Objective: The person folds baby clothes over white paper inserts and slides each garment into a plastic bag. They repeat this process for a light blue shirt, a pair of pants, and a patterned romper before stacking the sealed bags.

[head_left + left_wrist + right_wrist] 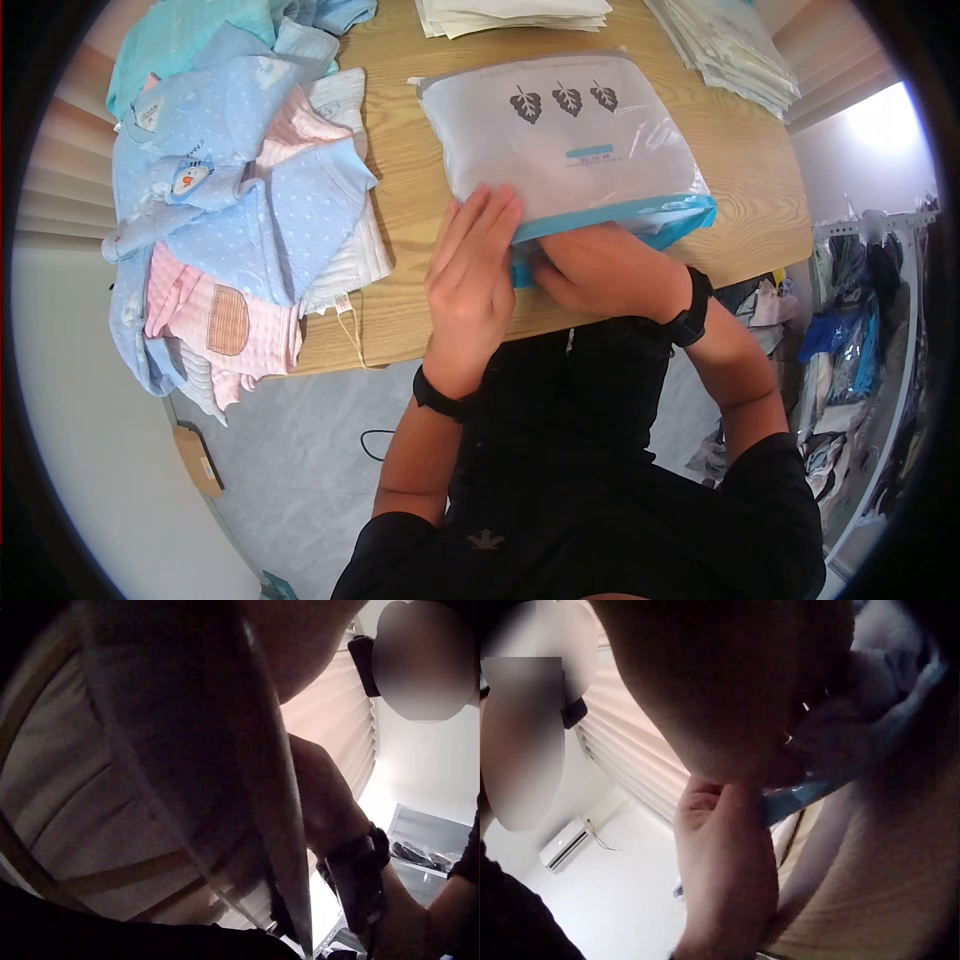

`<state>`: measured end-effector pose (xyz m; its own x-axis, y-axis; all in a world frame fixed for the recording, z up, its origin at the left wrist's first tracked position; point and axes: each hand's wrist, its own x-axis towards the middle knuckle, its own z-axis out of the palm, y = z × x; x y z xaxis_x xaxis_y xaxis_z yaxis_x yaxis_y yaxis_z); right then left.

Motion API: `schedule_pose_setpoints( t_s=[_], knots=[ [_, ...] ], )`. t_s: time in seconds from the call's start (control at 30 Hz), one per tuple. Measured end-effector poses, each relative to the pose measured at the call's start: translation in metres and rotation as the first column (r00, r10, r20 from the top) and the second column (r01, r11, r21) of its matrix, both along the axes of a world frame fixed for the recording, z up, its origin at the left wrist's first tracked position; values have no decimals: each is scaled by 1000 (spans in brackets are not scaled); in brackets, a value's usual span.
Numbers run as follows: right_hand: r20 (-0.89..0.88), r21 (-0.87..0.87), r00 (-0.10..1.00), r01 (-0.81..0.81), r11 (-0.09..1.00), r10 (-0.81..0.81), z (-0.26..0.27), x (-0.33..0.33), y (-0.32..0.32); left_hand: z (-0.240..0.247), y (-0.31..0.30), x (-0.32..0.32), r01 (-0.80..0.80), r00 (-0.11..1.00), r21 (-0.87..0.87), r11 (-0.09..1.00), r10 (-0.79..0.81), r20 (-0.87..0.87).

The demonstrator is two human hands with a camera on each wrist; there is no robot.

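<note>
We have the clear plastic pouch with three dark leaf prints (570, 140) lying on the light wooden tabletop (400, 190). It is stuffed with folded pale cloth, and its blue zip strip (670, 222) runs along the six o'clock edge, nearest the body. Our left hand (470, 275) lies flat on the pouch at about seven o'clock, fingers straight and pressing, grip released. Our right hand (605, 272) sits just beside it at six o'clock, its grip closed in a pinch on the blue zip strip, as far as the right wrist view shows. To seal it well, we judge the flat hand should hold the cloth back from the strip while the pinch runs evenly toward four o'clock, catching no fabric. The right fingertips are hidden behind the left hand in the head view, and both wrist views are dark and blurred. We cannot tell how much of the strip is closed. A heap of blue and pink baby clothes (240, 200) lies at nine o'clock. A stack of folded white cloth (510, 15) at twelve and a stack of packed clear bags (730, 50) at one o'clock are cut off.
</note>
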<state>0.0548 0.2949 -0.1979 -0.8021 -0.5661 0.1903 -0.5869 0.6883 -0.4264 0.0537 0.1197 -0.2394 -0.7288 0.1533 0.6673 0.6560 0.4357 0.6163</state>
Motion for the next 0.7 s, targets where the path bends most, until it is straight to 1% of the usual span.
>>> schedule_pose_setpoints(
  t_s=[0.03,0.13,0.23,0.3,0.33,0.43,0.47,0.53,0.63,0.7],
  knots=[
    [53,-38,998,26,999,-24,1,2,-3,-1,-1,0,-3,1000,-10,1000,3,-4],
    [156,-7,988,20,1000,-19,-6,-2,-5,0,0,-2,14,1000,-26,1000,-14,-6],
    [145,25,989,-32,999,28,-3,0,-4,-2,0,0,47,998,-23,999,-46,31],
    [98,-17,993,-63,998,65,0,3,1,0,1,2,60,997,-25,998,-58,44],
    [72,-40,994,-78,996,81,2,4,2,0,1,2,43,999,2,999,-43,31],
    [-40,-276,999,-1,961,-11,5,20,15,3,-1,3,-2,1000,66,998,1,11],
    [-90,-243,985,124,962,-149,4,27,25,10,-3,3,-26,1000,80,996,25,13],
    [-186,-192,896,368,910,-402,1,42,43,30,-5,5,-79,997,97,992,79,8],
    [-293,-233,784,497,836,-547,23,45,49,56,-1,4,-68,995,139,988,77,-59],
    [-370,-288,780,420,861,-505,46,43,51,74,2,1,-111,986,118,987,124,-108]
  ],
)
